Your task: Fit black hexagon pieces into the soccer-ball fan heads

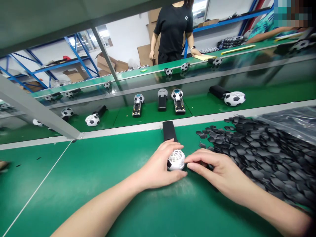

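Note:
A device with a white, football-patterned head (176,160) and a black handle (169,130) lies on the green work surface, handle pointing away from me. My left hand (161,164) is closed around the head from the left, fingers over its top and thumb along the near side. At the head's right edge, my right hand (214,166) pinches with thumb and forefinger. Whatever those fingertips hold, if anything, is too small or hidden to make out. To the right spreads a heap of small black flat pieces (269,161).
Behind a pale ledge (123,131), a green conveyor (153,116) carries several football-headed devices, including one at right (234,98). A grey post (37,105) slants at left. A clear plastic bag (291,120) lies beside the heap. Across the line stands a person in black (172,29); another sits at far right.

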